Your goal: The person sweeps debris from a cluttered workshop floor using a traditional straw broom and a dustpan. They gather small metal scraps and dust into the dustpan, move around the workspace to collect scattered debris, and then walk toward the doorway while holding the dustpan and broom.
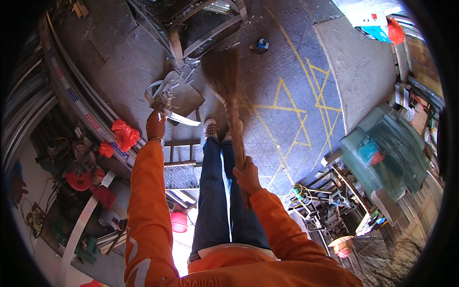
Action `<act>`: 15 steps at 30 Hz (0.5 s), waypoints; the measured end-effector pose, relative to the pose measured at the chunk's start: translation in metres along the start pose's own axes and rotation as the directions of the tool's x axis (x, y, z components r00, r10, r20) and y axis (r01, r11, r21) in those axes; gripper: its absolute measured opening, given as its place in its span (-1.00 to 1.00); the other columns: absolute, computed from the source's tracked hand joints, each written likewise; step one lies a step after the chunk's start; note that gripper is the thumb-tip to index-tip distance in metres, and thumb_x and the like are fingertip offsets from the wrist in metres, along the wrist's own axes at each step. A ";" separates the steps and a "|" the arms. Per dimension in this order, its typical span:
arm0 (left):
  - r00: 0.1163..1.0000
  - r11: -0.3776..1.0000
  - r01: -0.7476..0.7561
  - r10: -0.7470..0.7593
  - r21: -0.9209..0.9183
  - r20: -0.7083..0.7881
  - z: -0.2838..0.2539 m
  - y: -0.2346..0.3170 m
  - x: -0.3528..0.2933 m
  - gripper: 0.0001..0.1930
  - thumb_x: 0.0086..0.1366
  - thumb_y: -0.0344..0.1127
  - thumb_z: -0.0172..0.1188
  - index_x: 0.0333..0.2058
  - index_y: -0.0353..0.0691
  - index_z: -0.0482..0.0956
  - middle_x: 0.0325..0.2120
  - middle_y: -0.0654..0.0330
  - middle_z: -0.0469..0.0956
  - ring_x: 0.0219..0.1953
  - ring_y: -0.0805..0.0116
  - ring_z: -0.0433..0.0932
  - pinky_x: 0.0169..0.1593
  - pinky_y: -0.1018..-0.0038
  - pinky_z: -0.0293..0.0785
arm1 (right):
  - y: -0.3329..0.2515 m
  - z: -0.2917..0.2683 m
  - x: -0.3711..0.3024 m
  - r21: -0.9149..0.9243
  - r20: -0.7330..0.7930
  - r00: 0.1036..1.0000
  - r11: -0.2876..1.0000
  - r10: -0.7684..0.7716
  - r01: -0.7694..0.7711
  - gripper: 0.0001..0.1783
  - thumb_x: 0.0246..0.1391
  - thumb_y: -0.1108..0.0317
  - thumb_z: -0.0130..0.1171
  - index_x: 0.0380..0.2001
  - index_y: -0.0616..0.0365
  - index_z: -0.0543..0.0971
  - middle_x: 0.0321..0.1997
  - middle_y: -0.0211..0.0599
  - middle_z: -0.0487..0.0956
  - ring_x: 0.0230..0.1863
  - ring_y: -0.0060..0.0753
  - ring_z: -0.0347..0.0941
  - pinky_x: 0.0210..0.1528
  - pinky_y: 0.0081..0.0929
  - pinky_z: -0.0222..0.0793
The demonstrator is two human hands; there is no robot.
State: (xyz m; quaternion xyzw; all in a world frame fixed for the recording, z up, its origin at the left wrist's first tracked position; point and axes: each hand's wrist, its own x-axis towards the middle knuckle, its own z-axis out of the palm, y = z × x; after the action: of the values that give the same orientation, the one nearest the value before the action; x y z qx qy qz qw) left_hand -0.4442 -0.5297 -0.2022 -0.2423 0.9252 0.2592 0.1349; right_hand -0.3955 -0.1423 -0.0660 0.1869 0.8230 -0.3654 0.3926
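My right hand (247, 176) is wrapped round the handle of a straw broom (235, 126). Its dark, blurred bristles (221, 67) fan out over the floor ahead of my feet, near a dark metal frame. Out to the left, my left hand (155, 126) is closed on a bunch of scrap strips (165, 101), pale and grey, jutting out in several directions. One long white strip points right from the bunch, and a curved band loops at its far side. Whether a pan lies under the scraps I cannot tell. A flat brown piece (189, 101) lies just beyond them.
A dark metal frame (205, 36) stands ahead with small offcuts round its leg. Long profiles (71, 91) line the left, with red plastic bags (125, 135). Glass sheets (387, 148) and a cluttered metal rack (334, 191) are at right. A small blue item (262, 44) lies on the floor.
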 end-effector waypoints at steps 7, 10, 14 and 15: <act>0.999 0.999 -0.030 0.030 -0.015 -0.026 -0.008 -0.004 -0.005 -0.67 0.11 -0.38 0.36 -0.15 -0.31 0.52 -0.21 -0.14 0.59 -0.10 -0.18 0.54 -0.05 0.10 0.45 | -0.001 -0.026 -0.058 -0.114 0.114 0.993 0.993 -0.012 0.025 -0.53 -0.02 0.34 0.29 -0.08 0.33 0.40 -0.52 0.00 0.58 -0.62 -0.20 0.57 -0.57 -0.32 0.48; 1.000 1.000 0.000 0.000 0.022 -0.001 -0.007 -0.007 -0.002 -0.66 0.11 -0.37 0.36 -0.15 -0.31 0.51 -0.21 -0.13 0.58 -0.10 -0.18 0.54 -0.05 0.09 0.45 | -0.015 -0.034 -0.064 -0.015 0.146 0.981 0.992 0.128 -0.127 -0.44 -0.04 0.27 0.29 -0.02 0.33 0.37 -0.35 0.26 0.61 -0.28 0.26 0.59 -0.25 -0.02 0.50; 1.000 1.000 0.023 -0.023 0.014 0.013 -0.005 -0.001 -0.004 -0.65 0.11 -0.37 0.37 -0.14 -0.31 0.50 -0.21 -0.13 0.58 -0.09 -0.18 0.53 -0.04 0.09 0.45 | -0.040 -0.017 -0.041 0.120 0.099 0.986 0.982 0.131 -0.142 -0.53 0.01 0.35 0.28 -0.07 0.34 0.38 -0.51 -0.07 0.57 -0.62 -0.32 0.54 -0.60 -0.36 0.45; 1.000 1.000 0.007 -0.007 0.007 0.012 -0.003 0.002 -0.003 -0.65 0.11 -0.37 0.37 -0.15 -0.32 0.50 -0.21 -0.13 0.58 -0.09 -0.18 0.53 -0.03 0.09 0.45 | -0.034 -0.005 -0.030 0.110 0.087 0.989 0.986 0.116 -0.125 -0.52 0.00 0.34 0.28 -0.06 0.34 0.37 -0.51 -0.04 0.58 -0.61 -0.28 0.55 -0.58 -0.33 0.46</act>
State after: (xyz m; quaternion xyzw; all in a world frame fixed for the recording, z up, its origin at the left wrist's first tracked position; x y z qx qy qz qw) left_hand -0.4434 -0.5287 -0.1974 -0.2436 0.9243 0.2571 0.1422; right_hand -0.3995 -0.1615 -0.0250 0.2438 0.7714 -0.3949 0.4354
